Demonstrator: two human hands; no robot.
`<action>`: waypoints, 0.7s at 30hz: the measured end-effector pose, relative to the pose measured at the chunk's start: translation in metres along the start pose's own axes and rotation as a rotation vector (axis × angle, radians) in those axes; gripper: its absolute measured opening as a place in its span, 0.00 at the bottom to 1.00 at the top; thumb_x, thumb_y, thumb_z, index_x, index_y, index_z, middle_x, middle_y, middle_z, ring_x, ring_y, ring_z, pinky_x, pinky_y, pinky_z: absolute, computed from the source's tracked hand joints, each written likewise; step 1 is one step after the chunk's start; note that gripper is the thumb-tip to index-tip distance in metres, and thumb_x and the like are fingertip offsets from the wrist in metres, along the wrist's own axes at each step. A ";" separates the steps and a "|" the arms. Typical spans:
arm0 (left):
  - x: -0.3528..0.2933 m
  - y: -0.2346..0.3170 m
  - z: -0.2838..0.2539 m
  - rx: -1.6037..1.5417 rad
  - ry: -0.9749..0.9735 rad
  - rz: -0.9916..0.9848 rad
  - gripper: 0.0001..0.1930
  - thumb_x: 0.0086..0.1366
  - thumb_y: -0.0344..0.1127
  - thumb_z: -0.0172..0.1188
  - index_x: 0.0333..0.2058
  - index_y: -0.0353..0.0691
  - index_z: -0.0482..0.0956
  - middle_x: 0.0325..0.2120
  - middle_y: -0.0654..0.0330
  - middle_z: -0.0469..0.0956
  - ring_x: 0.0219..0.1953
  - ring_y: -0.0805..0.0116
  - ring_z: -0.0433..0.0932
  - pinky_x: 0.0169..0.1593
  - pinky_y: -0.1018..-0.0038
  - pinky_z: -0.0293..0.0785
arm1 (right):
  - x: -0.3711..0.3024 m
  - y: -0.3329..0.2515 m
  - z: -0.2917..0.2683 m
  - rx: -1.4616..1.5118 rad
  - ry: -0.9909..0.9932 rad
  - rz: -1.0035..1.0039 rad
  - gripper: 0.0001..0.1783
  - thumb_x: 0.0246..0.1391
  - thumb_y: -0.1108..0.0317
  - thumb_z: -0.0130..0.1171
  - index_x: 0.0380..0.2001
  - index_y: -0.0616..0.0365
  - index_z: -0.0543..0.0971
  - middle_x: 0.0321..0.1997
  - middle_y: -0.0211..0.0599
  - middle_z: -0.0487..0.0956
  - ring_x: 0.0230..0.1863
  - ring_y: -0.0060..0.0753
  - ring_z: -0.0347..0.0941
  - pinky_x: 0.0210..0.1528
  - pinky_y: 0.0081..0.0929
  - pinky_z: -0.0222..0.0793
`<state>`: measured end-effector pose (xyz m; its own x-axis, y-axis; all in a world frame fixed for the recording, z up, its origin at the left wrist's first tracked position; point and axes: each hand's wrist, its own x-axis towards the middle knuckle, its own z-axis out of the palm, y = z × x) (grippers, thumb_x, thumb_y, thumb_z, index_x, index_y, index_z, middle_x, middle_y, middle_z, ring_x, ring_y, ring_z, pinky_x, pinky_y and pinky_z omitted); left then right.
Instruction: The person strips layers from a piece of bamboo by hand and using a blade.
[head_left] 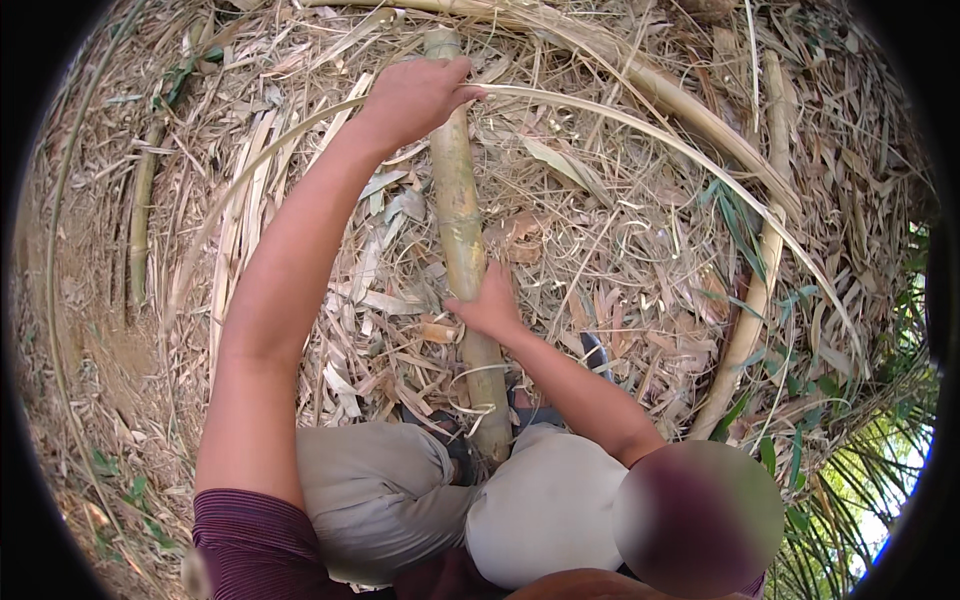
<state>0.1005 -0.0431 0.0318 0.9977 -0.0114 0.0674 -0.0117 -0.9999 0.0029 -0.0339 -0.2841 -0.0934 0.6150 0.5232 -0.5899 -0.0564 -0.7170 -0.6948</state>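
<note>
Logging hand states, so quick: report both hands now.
Left hand: closed, holding a bamboo strip.
Right hand: on the bamboo pole; whether it grips cannot be told.

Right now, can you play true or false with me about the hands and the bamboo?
1. The left hand holds a long, thin strip. True.
2. The right hand is touching nothing. False: it is on the bamboo pole.
3. Dry plant bits lie around the pole. True.
4. The sleeve on the left arm is bright yellow. False: it is dark purplish red.
5. The pole is lying between the knees. True.
</note>
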 end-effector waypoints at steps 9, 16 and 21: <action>-0.006 -0.033 0.032 -0.156 0.073 -0.213 0.17 0.69 0.43 0.60 0.50 0.39 0.72 0.45 0.51 0.76 0.47 0.48 0.78 0.50 0.55 0.74 | -0.001 0.008 0.010 0.328 0.063 0.012 0.56 0.38 0.64 0.77 0.68 0.64 0.57 0.68 0.61 0.62 0.68 0.54 0.64 0.68 0.41 0.62; -0.093 -0.077 0.024 0.090 -0.250 -0.137 0.34 0.64 0.38 0.66 0.65 0.40 0.61 0.58 0.43 0.67 0.63 0.44 0.66 0.64 0.55 0.65 | 0.003 -0.006 0.026 0.205 0.092 0.090 0.63 0.37 0.68 0.75 0.71 0.60 0.46 0.67 0.72 0.48 0.63 0.72 0.64 0.67 0.47 0.63; -0.203 -0.127 0.049 0.070 -0.131 -0.523 0.37 0.62 0.42 0.67 0.64 0.35 0.61 0.57 0.39 0.66 0.59 0.40 0.68 0.59 0.53 0.69 | 0.003 -0.020 -0.008 0.117 0.062 0.013 0.60 0.36 0.61 0.75 0.69 0.64 0.53 0.66 0.71 0.59 0.65 0.70 0.62 0.69 0.48 0.62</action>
<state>-0.0969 0.0864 -0.0310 0.8690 0.4923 -0.0506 0.4891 -0.8699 -0.0642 -0.0250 -0.2723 -0.0780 0.6612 0.4822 -0.5746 -0.1537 -0.6626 -0.7330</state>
